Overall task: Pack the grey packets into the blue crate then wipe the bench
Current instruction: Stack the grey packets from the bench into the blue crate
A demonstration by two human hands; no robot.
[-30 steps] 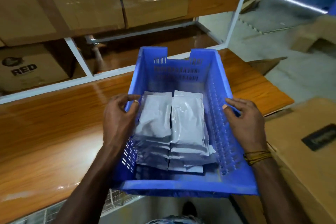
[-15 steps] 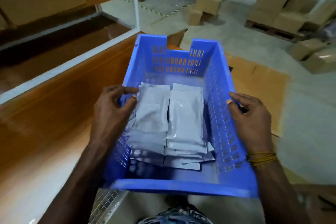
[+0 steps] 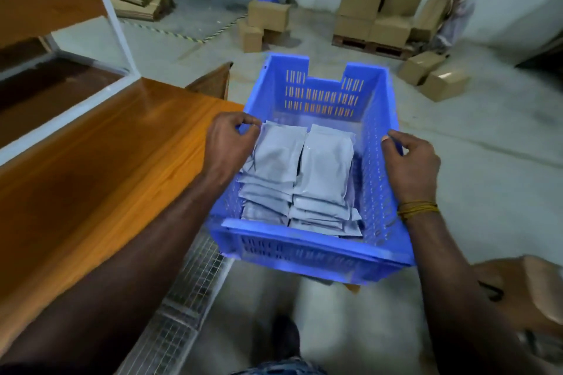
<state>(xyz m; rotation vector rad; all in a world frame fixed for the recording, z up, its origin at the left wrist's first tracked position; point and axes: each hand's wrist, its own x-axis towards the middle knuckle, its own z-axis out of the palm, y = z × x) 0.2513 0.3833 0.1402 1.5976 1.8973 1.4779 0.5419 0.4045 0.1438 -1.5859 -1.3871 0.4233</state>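
The blue crate (image 3: 316,248) hangs in the air in front of me, past the right end of the wooden bench (image 3: 91,167). Inside it lie several grey packets (image 3: 323,170) in two overlapping rows. My left hand (image 3: 227,144) grips the crate's left rim, fingers curled over the edge. My right hand (image 3: 409,166) grips the right rim the same way. Both hands carry the crate clear of the bench.
A white shelf frame (image 3: 109,12) rises behind the bench. Wire mesh (image 3: 189,292) runs below the bench edge. Cardboard boxes (image 3: 268,15) and a pallet stack (image 3: 374,18) stand on the concrete floor ahead. A person (image 3: 457,9) sits at the far right. A brown box (image 3: 524,292) is near my right arm.
The crate has been lifted off the bench and swung to the right, over the floor. My view has turned right with it. Both hands keep their grip on the rims.
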